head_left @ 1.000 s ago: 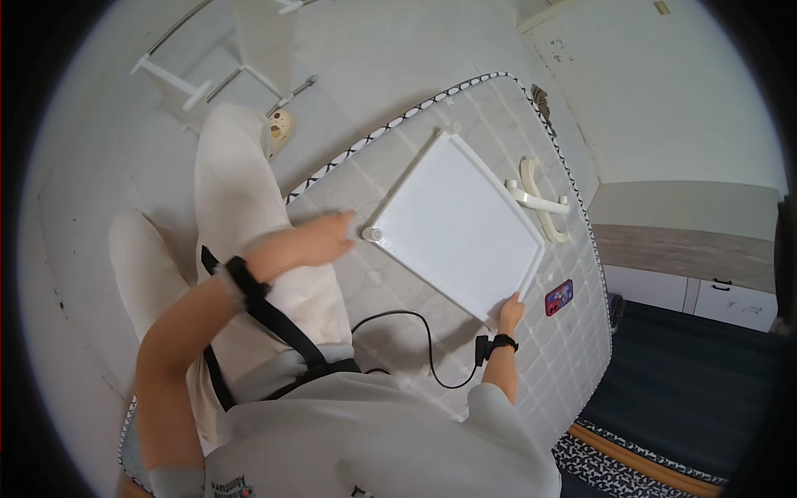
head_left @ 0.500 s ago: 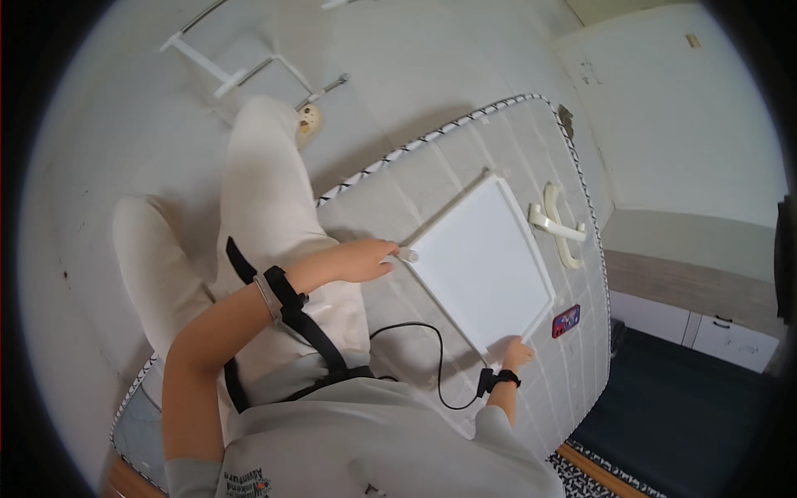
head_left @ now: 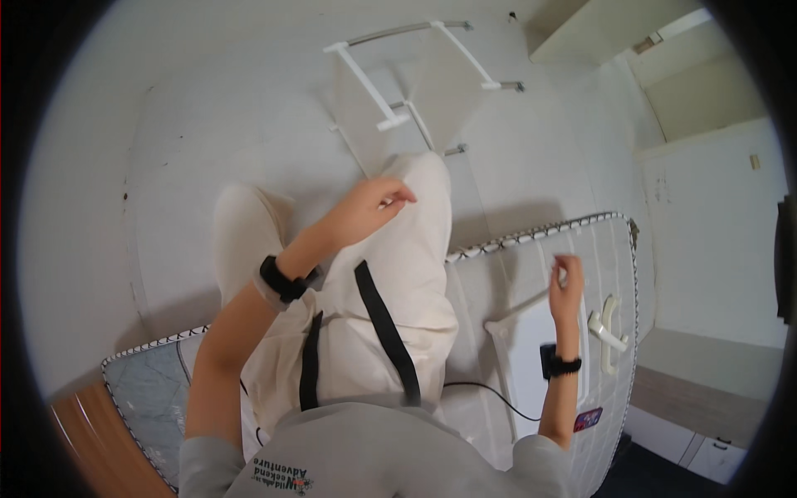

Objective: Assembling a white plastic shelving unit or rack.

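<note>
Quilted mattress [head_left: 598,249]; flat white panel [head_left: 531,365]; right hand [head_left: 566,282] above.

White panel [head_left: 531,365]; cream trousers [head_left: 398,274]; black straps [head_left: 386,328]; grey-white quilted mattress [head_left: 598,249].

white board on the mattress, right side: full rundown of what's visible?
The white board is a flat, thin rectangular panel, smooth and matte, looking like painted wood or laminate. It lies on the quilted mattress with a corner toward the knee. The right forearm crosses over it; the right hand, fingers pinched together, hovers past its far edge, contact unclear. A white bracket-like piece lies just beside it. Its near end is hidden by the sleeve.
</note>
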Motion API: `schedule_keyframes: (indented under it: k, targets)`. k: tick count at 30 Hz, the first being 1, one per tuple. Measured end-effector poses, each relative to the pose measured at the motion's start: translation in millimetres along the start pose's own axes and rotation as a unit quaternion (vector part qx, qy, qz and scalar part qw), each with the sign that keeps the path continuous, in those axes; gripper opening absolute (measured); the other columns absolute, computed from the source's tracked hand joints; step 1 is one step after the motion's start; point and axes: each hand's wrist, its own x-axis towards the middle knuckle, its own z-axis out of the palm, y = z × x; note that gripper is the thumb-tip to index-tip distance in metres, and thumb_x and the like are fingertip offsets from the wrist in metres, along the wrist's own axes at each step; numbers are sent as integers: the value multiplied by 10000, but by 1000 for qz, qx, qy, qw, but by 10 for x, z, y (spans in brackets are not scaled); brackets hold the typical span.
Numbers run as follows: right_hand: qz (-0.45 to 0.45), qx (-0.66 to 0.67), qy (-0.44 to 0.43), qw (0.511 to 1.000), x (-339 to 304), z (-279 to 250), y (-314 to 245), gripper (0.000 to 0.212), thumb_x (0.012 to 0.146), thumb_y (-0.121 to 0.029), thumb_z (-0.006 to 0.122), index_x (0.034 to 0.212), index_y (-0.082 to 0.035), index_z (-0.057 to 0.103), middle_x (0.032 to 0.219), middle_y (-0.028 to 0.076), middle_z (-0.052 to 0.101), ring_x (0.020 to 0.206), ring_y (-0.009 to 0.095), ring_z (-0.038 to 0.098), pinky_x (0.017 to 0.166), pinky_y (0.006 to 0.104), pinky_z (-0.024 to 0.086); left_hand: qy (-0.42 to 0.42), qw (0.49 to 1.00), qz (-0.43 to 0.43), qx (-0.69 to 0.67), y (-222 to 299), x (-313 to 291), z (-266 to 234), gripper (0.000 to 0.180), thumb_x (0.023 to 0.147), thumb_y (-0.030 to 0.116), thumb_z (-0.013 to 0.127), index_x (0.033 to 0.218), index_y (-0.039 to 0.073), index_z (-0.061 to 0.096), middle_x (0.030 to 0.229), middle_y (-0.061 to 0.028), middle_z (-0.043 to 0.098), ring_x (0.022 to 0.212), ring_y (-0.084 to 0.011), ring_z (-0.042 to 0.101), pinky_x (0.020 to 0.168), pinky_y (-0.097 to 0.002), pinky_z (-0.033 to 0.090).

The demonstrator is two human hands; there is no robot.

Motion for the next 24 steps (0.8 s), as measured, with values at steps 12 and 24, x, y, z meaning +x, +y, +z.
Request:
schedule_keyframes:
  k: [12, 24]
  targets:
    - [-160, -90, -131, 974, 2240, 2743, -1526, 493, 736, -247, 627, 1131, -20, 437, 1125, 148, 497, 1071, 314, 470, 914, 521, 350, 194, 971, -135, 16, -189, -1484, -446, 144, 850, 61, 523, 951, -11, 596, 867, -102, 626, 799, -169, 600, 733, -271, 458]
    - [-149, -62, -149, 976, 1990, 2772, -1739, 655, 581, -321, 687, 1117, -5, 482, 992, 131, 554, 1005, 277, 484, 919, 523, 290, 248, 941, -232, 4, -101, -2010, -449, 151, 872, 68, 499, 956, -2, 603, 864, -90, 640, 828, -152, 605, 758, -251, 445]
